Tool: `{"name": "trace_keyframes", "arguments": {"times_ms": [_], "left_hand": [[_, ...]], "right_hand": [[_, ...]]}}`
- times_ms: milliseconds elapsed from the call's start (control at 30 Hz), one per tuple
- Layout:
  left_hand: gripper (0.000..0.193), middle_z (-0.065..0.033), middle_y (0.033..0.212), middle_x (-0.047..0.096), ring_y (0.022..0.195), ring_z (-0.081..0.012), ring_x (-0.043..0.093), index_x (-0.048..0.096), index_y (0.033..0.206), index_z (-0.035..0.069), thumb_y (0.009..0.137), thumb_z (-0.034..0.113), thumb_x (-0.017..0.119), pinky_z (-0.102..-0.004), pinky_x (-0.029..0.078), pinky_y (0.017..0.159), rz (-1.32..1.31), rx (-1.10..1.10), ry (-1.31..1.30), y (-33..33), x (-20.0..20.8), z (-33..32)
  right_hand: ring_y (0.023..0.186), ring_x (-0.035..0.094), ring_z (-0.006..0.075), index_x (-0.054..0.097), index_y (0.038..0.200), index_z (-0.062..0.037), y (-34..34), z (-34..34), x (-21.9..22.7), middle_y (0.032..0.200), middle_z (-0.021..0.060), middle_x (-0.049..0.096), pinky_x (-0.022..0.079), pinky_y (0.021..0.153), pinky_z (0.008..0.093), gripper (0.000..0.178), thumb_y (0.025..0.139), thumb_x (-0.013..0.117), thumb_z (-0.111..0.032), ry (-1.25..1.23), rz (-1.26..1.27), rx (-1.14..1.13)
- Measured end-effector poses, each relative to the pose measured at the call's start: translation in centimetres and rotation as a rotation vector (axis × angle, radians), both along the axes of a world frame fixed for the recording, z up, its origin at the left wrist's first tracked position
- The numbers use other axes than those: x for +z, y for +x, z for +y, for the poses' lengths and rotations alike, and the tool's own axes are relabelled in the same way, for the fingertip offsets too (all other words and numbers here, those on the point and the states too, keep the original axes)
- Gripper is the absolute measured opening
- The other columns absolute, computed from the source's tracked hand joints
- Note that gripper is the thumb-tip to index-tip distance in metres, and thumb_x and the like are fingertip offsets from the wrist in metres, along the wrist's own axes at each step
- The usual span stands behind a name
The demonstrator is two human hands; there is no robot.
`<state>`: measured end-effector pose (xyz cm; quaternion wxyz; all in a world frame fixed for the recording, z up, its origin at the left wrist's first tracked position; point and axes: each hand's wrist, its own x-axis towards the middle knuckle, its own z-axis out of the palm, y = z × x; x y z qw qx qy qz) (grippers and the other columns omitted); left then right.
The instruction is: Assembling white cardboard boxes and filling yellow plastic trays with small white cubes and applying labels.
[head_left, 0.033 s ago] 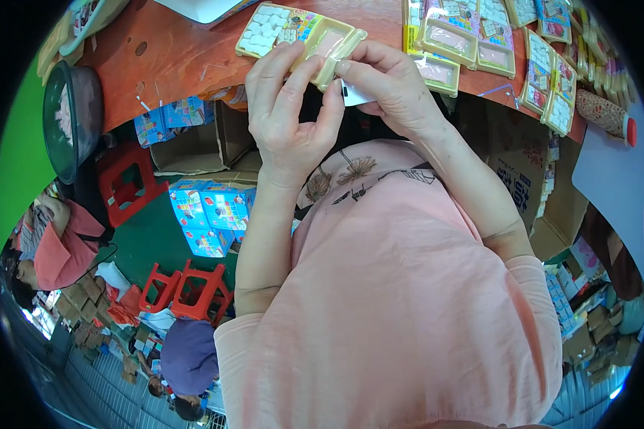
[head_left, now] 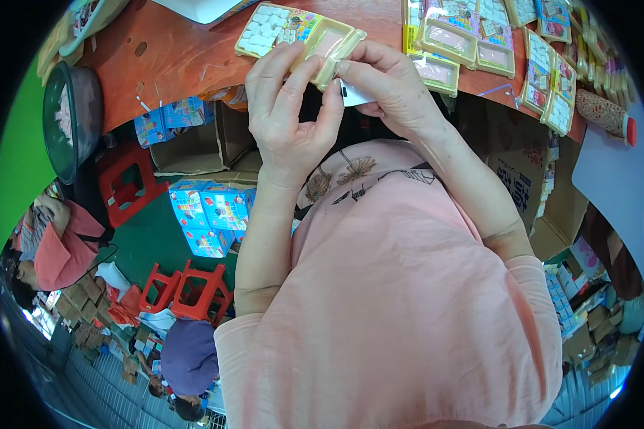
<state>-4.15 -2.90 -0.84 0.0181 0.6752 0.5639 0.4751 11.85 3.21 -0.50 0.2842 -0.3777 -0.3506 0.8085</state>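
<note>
A yellow plastic tray (head_left: pixel 327 41) with white block-like pieces in one part and a pale pink compartment lies tilted at the table's near edge. My left hand (head_left: pixel 286 104) has its fingers bent over the tray's near side, its thumb close to the corner. At the tray's right end, my right hand (head_left: pixel 397 82) pinches the corner between thumb and fingers. A small white slip (head_left: pixel 355 96) with a black mark sticks out below the right thumb; how it is held is partly hidden.
Similar packed trays (head_left: pixel 472 36) lie stacked to the right on the reddish table (head_left: pixel 186 46). A bottle with a red cap (head_left: pixel 608 118) lies farther right. A dark green basin (head_left: pixel 86 118), red stools (head_left: pixel 200 292) and blue boxes (head_left: pixel 211 207) are at left. Other people (head_left: pixel 189 357) are behind.
</note>
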Motion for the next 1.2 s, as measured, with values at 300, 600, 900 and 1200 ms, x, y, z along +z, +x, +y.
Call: {"name": "trace_keyframes", "arguments": {"times_ms": [300, 600, 900, 1200], "left_hand": [[0.036, -0.0158, 0.118, 0.067, 0.112, -0.037, 0.063, 0.07, 0.106, 0.001, 0.071, 0.0, 0.079, -0.0453, 0.053, 0.096, 0.042, 0.004, -0.011, 0.3, -0.1, 0.6], [0.031, -0.022, 0.107, 0.07, 0.1, -0.0414, 0.071, 0.068, 0.105, -0.006, 0.077, 0.004, 0.078, -0.043, 0.061, 0.083, 0.349, 0.07, 0.13, 1.0, 0.0, 1.3], [0.025, -0.0236, 0.103, 0.072, 0.098, -0.0435, 0.073, 0.067, 0.106, -0.009, 0.085, 0.002, 0.074, -0.0422, 0.062, 0.08, 0.461, 0.1, 0.207, 2.1, -0.2, 2.0], [0.021, -0.0236, 0.103, 0.072, 0.097, -0.0426, 0.073, 0.067, 0.104, -0.009, 0.085, -0.002, 0.073, -0.0434, 0.062, 0.08, 0.401, 0.059, 0.265, 3.0, 1.0, 3.5]], "right_hand": [[0.062, 0.049, -0.0025, 0.066, 0.111, -0.0074, -0.7, -1.1, 1.0, 0.086, -0.0055, 0.063, 0.033, 0.046, 0.0167, 0.018, 0.099, 0.066, -0.021, -0.008, -0.073, -0.112], [0.059, 0.042, -0.0019, 0.068, 0.102, -0.0064, -0.7, -1.1, 0.9, 0.077, -0.0084, 0.057, 0.031, 0.048, 0.0177, 0.013, 0.096, 0.066, -0.018, 0.222, -0.183, -0.149], [0.06, 0.042, -0.0021, 0.068, 0.105, -0.0081, 0.1, -0.3, 1.7, 0.079, -0.0097, 0.056, 0.03, 0.048, 0.0173, 0.015, 0.098, 0.065, -0.021, 0.2, -0.264, -0.116], [0.091, 0.058, 0.0061, 0.047, 0.139, -0.0051, 3.2, -0.1, 3.7, 0.114, 0.002, 0.062, 0.049, 0.074, 0.0229, 0.041, 0.1, 0.061, -0.011, 0.367, -0.031, -0.146]]}}
